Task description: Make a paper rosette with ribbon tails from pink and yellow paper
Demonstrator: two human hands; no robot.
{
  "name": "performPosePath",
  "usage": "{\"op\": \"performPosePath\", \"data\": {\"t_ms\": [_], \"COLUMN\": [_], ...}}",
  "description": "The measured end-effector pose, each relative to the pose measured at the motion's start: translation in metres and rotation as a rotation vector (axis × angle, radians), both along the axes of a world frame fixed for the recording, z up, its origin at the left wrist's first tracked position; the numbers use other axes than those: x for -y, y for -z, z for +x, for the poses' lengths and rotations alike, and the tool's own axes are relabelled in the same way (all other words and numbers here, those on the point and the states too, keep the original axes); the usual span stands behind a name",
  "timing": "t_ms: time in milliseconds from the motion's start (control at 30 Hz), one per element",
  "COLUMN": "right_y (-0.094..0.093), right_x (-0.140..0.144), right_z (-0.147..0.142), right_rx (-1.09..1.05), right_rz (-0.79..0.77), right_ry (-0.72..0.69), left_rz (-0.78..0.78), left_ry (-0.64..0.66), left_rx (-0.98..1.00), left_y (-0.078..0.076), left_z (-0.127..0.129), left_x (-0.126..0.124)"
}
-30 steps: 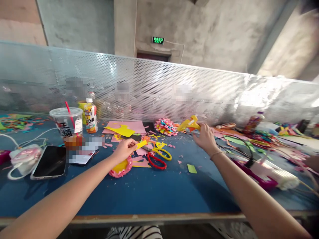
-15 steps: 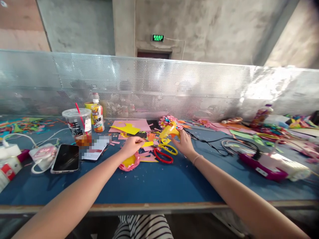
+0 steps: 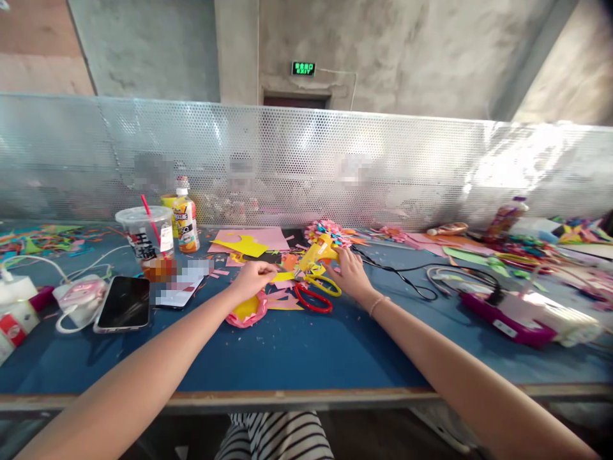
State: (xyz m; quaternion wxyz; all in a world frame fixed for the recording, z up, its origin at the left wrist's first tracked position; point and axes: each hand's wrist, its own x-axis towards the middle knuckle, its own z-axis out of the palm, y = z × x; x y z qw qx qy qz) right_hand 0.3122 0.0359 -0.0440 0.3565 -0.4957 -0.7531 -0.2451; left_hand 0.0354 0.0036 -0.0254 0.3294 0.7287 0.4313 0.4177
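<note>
Yellow strip and glue gun in hand

Left hand [image 3: 252, 278] is pinching a yellow paper strip [image 3: 283, 276], grip pressed together on its end, above a pink-and-yellow paper piece [image 3: 248, 310]. Right hand [image 3: 351, 276] is wrapping around a yellow glue gun [image 3: 318, 251], nozzle pointing at the strip. Scissors [image 3: 316, 294] are lying just below on the blue counter [image 3: 306, 358]. Phone [image 3: 123, 303] is sitting far left.

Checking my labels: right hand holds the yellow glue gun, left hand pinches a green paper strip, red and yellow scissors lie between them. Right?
Not quite. The head view shows the strip pinched in the left hand is yellow, not green. The rest stands: the right hand holds the yellow glue gun, and the scissors lie between the hands.
</note>
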Motion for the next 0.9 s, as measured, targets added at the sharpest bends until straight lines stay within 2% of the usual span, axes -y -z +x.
{"op": "performPosePath", "data": {"t_ms": [900], "right_y": [-0.0023], "right_x": [0.0029], "right_z": [-0.0001], "right_rx": [0.026], "right_rz": [-0.013], "right_ry": [-0.014], "left_rz": [0.011], "left_ry": [0.031], "left_rx": [-0.022], "left_y": [0.0042], "left_z": [-0.0015], "left_x": [-0.0038]}}
